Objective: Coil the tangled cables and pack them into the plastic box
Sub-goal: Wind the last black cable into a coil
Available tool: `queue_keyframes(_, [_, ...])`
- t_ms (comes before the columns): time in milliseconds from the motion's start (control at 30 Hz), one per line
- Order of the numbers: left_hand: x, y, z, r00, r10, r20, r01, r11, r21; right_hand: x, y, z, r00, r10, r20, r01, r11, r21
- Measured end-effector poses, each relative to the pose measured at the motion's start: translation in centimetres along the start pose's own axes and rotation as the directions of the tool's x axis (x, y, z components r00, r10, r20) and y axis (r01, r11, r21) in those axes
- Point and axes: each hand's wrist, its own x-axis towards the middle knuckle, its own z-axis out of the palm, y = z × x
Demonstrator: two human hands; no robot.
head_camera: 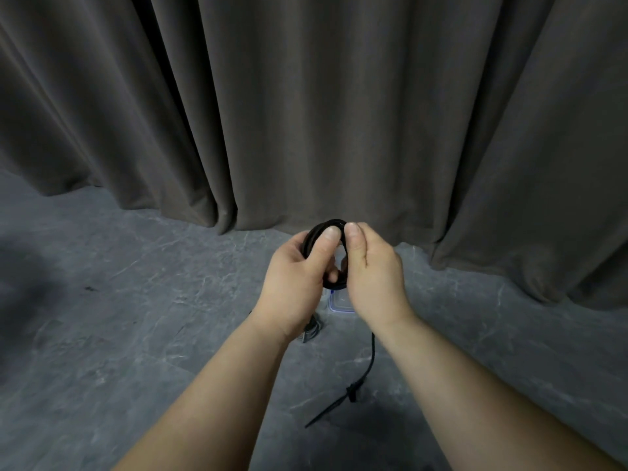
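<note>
Left hand (295, 277) and right hand (370, 270) both grip a coiled black cable (334, 283) — its loose tail hangs down; plastic box (339, 302) partly hidden below, on the grey floor (136, 317).

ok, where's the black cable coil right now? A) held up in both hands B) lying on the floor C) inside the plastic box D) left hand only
A: the left hand and right hand both grip the black cable coil in the air, above the plastic box on the floor.
</note>
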Motion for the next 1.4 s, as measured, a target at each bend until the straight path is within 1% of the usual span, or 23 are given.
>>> queue_keyframes(100, [-0.3, -0.2, -0.1, 0.999, 0.038, -0.029, -0.035, 0.996, 0.082, 0.1, 0.1, 0.1, 1.000, 0.004, -0.022, -0.003, 1.000, 0.018])
queue_keyframes(200, [-0.5, -0.3, 0.1, 0.999, 0.035, -0.030, -0.032, 0.994, 0.100, 0.2, 0.4, 0.1, 0.998, 0.051, -0.036, -0.049, 0.997, 0.060])
queue_keyframes(333, [-0.3, -0.6, -0.2, 0.997, 0.059, 0.056, -0.068, 0.983, 0.169, 0.7, 0.9, 0.1, 0.995, 0.068, -0.073, -0.064, 0.997, 0.053])
queue_keyframes(367, [-0.3, -0.4, -0.2, 0.995, 0.058, 0.085, -0.071, 0.986, 0.153, 0.8, 1.0, 0.1, 0.994, 0.065, -0.083, -0.060, 0.997, 0.057])
queue_keyframes(433, [-0.4, 0.0, -0.1, 0.994, 0.039, 0.107, -0.042, 0.999, 0.030, 0.8, 1.2, 0.0, 0.994, 0.049, -0.097, -0.045, 0.998, 0.045])
queue_keyframes(500, [-0.3, 0.2, 0.2, 0.997, -0.031, 0.067, 0.039, 0.992, -0.122, 0.9, 1.1, -0.1, 0.995, 0.034, -0.099, -0.035, 0.999, -0.011])
queue_keyframes(567, [-0.1, 0.3, 0.2, 0.994, -0.097, 0.047, 0.105, 0.965, -0.240, 0.9, 1.0, -0.1, 0.995, 0.045, -0.095, -0.046, 0.999, -0.013])
queue_keyframes(700, [0.0, 0.7, 0.1, 0.985, -0.129, 0.112, 0.162, 0.909, -0.384, 0.9, 1.0, 0.0, 0.994, 0.083, -0.073, -0.076, 0.993, 0.094])
queue_keyframes(767, [0.0, 0.9, 0.0, 0.980, -0.144, 0.137, 0.189, 0.889, -0.416, 1.1, 1.0, 0.1, 0.995, 0.078, -0.068, -0.070, 0.991, 0.116])
queue_keyframes(900, [0.0, 1.3, -0.2, 0.967, -0.207, 0.146, 0.250, 0.871, -0.422, 1.1, 1.2, 0.1, 0.996, 0.072, -0.053, -0.065, 0.991, 0.115])
queue_keyframes(1033, [-0.1, 1.4, -0.3, 0.964, -0.175, 0.202, 0.243, 0.889, -0.387, 0.9, 1.1, -0.1, 0.998, 0.029, -0.053, -0.026, 0.997, 0.067])
queue_keyframes(1167, [0.1, 1.5, -0.1, 0.966, -0.222, 0.135, 0.257, 0.895, -0.365, 0.9, 1.4, -0.1, 0.997, 0.028, -0.073, -0.024, 0.998, 0.053])
queue_keyframes(1233, [0.1, 1.6, -0.1, 0.961, -0.245, 0.124, 0.274, 0.890, -0.364, 1.0, 1.4, -0.2, 0.995, 0.006, -0.099, 0.001, 0.998, 0.066])
queue_keyframes(1300, [0.1, 1.7, -0.4, 0.950, -0.277, 0.142, 0.308, 0.905, -0.295, 1.0, 1.3, -0.3, 0.994, -0.009, -0.113, 0.017, 0.997, 0.071])
queue_keyframes(1400, [0.1, 1.9, -1.0, 0.923, -0.319, 0.213, 0.359, 0.914, -0.187, 0.8, 1.3, -0.3, 0.996, 0.006, -0.094, 0.003, 0.995, 0.098])
